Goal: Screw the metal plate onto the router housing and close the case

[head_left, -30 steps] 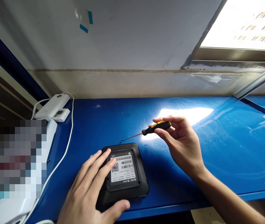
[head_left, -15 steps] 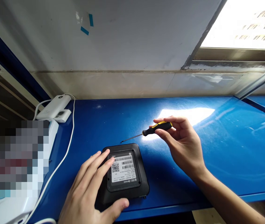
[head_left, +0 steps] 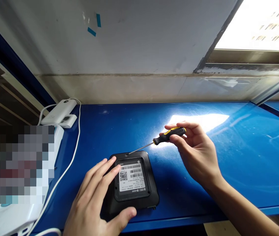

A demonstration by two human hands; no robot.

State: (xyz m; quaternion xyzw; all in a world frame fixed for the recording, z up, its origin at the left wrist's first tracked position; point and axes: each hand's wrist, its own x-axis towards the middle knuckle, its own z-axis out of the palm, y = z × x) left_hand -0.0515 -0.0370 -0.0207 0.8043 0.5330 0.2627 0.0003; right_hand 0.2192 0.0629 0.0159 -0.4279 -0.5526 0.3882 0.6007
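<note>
A black, rounded-square electronic box [head_left: 151,183] lies on the blue table with its labelled face up. The white label [head_left: 132,177] carries a QR code and barcodes. My left hand [head_left: 97,196] rests on the box's left side, fingers stretched out over its face and thumb spread along the near edge. Between the thumb and fingers of my right hand [head_left: 195,150] is a black and yellow screwdriver [head_left: 170,135]. Its thin shaft slants down to the left, with the tip at the box's far edge. Beside the tip is a small shiny speck, too small to name.
At the left stand a white power bank-like block [head_left: 60,111] and a small white adapter [head_left: 68,121]. A white cable [head_left: 74,154] runs along the table's left side. Blurred-out items sit at the far left. Behind the blue table [head_left: 240,164] rises a wall [head_left: 141,39].
The screwdriver tip has moved from beyond the box's far edge down onto that edge. My left hand stays on the box. The view has shifted slightly.
</note>
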